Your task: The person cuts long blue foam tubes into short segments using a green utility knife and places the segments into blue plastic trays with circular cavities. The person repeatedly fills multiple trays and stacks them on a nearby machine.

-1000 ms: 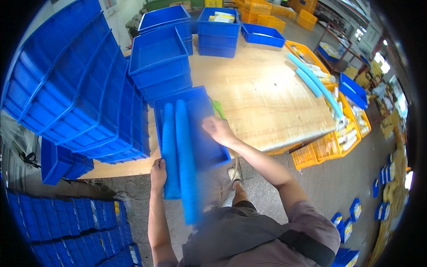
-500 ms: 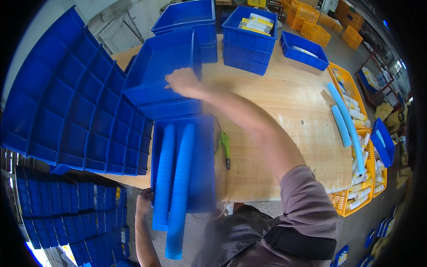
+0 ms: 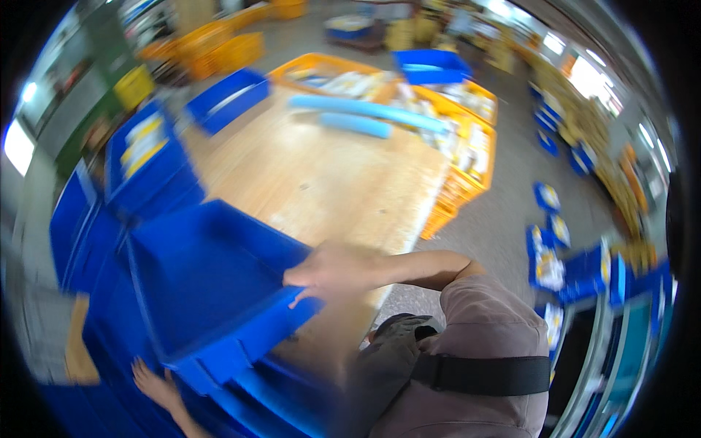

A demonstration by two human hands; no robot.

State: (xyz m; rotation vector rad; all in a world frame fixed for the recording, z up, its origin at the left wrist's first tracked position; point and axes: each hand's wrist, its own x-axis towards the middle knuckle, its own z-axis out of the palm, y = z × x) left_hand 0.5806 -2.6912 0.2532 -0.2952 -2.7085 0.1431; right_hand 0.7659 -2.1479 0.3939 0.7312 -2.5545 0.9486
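Note:
My right hand [image 3: 336, 276] is wrapped over the right corner of an empty blue plastic bin [image 3: 219, 270], which sits tilted across the left side of the picture. Smeared by motion, its thumb shows inside the rim and a finger below it. My left hand [image 3: 157, 385] has its fingers spread, beside the bin's near left corner and in front of other blue plastic. Under the bin's near edge shows a strip of bright blue ribbed tube [image 3: 274, 398]; the rest of it is hidden.
The wooden table [image 3: 350, 175] bears two light blue tubes [image 3: 365, 109] at its far side. A blue bin of white and yellow pieces [image 3: 153, 175] stands far left, a shallow blue tray [image 3: 228, 98] beyond. Orange crates [image 3: 467, 179] line the table's right edge.
The view has swung to the right. The upper blue bin has come nearer, over the ribbed tubes, with my right hand on it. My left hand has opened from its curled grip.

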